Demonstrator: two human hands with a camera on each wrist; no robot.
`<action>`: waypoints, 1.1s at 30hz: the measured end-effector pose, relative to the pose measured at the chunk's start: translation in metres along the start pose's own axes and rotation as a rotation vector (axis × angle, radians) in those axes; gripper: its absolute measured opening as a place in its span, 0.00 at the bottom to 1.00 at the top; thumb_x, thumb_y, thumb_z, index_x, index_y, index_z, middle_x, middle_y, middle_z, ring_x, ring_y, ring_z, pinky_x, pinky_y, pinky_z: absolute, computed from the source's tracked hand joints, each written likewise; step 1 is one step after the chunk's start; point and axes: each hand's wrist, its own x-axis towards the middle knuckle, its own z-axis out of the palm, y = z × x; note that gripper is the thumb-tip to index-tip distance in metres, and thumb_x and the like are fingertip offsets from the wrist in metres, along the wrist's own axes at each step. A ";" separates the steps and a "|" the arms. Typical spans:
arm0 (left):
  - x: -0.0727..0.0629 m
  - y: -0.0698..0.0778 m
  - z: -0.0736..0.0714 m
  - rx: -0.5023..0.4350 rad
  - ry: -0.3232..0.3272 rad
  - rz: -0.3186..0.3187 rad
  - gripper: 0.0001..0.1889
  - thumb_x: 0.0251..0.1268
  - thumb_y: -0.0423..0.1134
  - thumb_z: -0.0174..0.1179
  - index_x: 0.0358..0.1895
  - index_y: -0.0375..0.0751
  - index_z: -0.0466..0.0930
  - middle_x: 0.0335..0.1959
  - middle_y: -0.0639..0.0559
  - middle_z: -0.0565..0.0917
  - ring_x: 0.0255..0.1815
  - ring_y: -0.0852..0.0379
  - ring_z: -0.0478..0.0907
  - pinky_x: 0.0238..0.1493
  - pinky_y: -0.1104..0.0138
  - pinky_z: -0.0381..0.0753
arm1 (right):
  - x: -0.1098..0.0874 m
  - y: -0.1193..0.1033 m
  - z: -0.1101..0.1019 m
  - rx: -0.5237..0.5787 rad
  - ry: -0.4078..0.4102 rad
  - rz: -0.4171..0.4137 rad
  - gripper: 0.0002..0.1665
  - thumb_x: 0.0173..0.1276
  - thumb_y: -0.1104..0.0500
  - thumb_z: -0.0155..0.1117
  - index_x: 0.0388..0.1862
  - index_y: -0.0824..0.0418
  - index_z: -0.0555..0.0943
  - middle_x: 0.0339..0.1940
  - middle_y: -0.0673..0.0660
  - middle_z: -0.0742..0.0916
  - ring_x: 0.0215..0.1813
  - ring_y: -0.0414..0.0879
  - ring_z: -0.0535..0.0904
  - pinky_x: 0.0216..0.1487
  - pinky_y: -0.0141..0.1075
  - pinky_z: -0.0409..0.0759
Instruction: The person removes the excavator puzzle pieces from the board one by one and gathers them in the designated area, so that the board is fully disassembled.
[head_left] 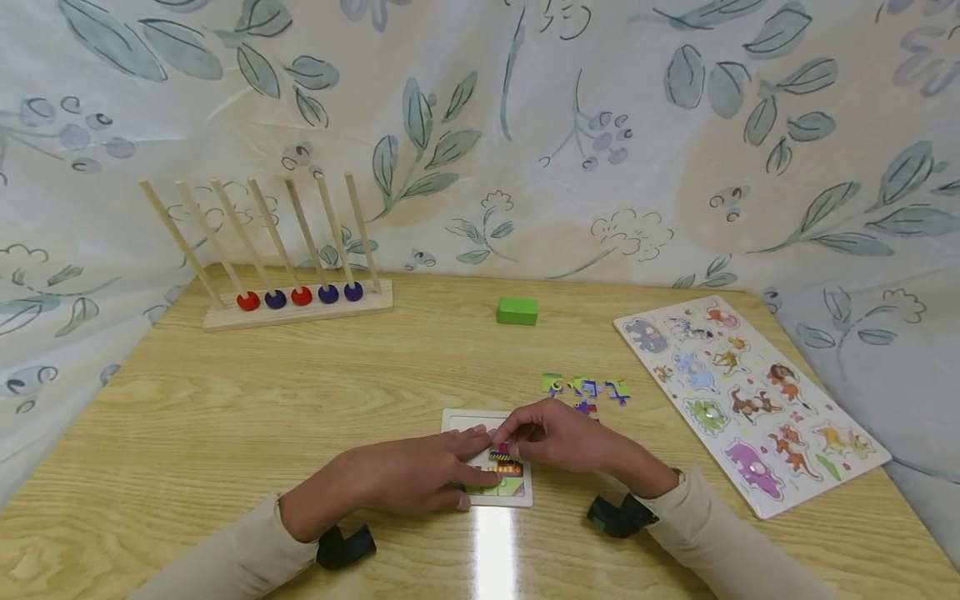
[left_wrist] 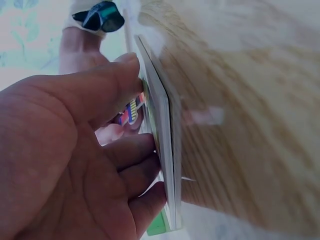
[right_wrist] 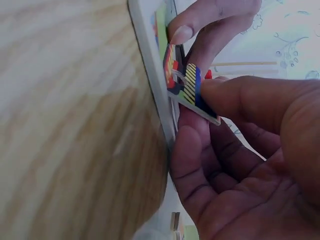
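Note:
A small white-framed jigsaw board [head_left: 480, 502] lies near the table's front, with colourful pieces set in its lower part. My left hand [head_left: 405, 475] rests on the board's left side, its fingers fairly straight; the left wrist view shows the thumb and fingertips against the board's face. Over the upper right part of the board, my right hand [head_left: 562, 437] pinches a jigsaw piece [right_wrist: 192, 85] with yellow-and-black stripes, red and blue. In the right wrist view this piece is tilted against the board, close to the left fingertips. The hands hide much of the board.
Several loose jigsaw pieces [head_left: 618, 392] lie just beyond my right hand. A green block [head_left: 517, 312] sits farther back. At the back left stands a wooden peg rack [head_left: 300, 315] with red and blue beads. An animal peg puzzle [head_left: 738, 400] lies at the right.

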 end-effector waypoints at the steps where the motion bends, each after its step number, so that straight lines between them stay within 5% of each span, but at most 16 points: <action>1: 0.000 0.000 0.000 0.010 0.001 0.004 0.24 0.74 0.44 0.54 0.71 0.54 0.68 0.76 0.43 0.54 0.76 0.48 0.49 0.69 0.59 0.60 | 0.000 0.000 0.000 -0.009 0.007 0.003 0.10 0.69 0.70 0.60 0.47 0.64 0.84 0.46 0.53 0.86 0.46 0.43 0.81 0.46 0.34 0.79; 14: 0.001 0.000 0.001 0.009 -0.013 -0.002 0.25 0.75 0.47 0.52 0.73 0.55 0.65 0.77 0.44 0.51 0.77 0.50 0.46 0.70 0.59 0.59 | -0.003 -0.003 -0.001 -0.030 0.023 -0.012 0.09 0.68 0.70 0.61 0.44 0.64 0.84 0.45 0.53 0.87 0.49 0.44 0.81 0.48 0.35 0.79; 33: 0.001 0.001 -0.001 0.030 -0.028 -0.041 0.25 0.74 0.42 0.55 0.72 0.57 0.67 0.77 0.46 0.52 0.77 0.53 0.46 0.70 0.63 0.58 | -0.028 0.000 -0.031 -0.137 0.121 0.016 0.10 0.67 0.70 0.61 0.42 0.62 0.86 0.41 0.52 0.86 0.34 0.42 0.76 0.33 0.32 0.77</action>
